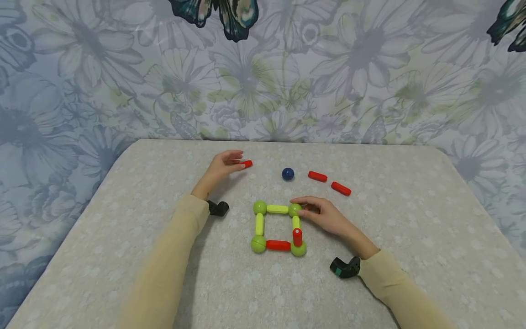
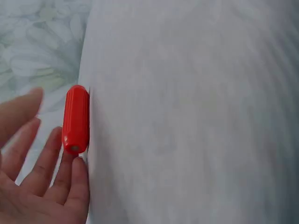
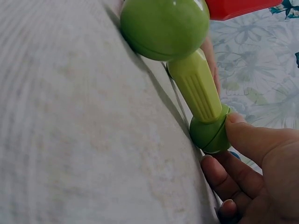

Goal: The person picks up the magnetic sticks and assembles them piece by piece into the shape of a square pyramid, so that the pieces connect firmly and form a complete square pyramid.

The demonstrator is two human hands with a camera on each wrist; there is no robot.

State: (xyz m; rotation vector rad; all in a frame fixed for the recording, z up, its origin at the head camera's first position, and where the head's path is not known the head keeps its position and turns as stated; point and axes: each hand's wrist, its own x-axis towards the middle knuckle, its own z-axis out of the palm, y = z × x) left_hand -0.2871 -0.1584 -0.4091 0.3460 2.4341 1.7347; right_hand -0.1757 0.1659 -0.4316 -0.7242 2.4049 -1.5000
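A square of green balls and short rods lies on the table; three rods are yellow-green and one red rod forms the near side. Another red rod stands up from the near right ball. With thumb and fingers, my right hand pinches the far right green ball. Farther back on the left, my left hand is beside a loose red rod. In the left wrist view its fingers are spread, the thumb is apart from the rod, and the fingertips are close to its near end.
A dark blue ball sits behind the square. To its right lie two loose red rods, one nearer the ball and the other red rod farther right. The table's back edge meets a flower-patterned wall covering.
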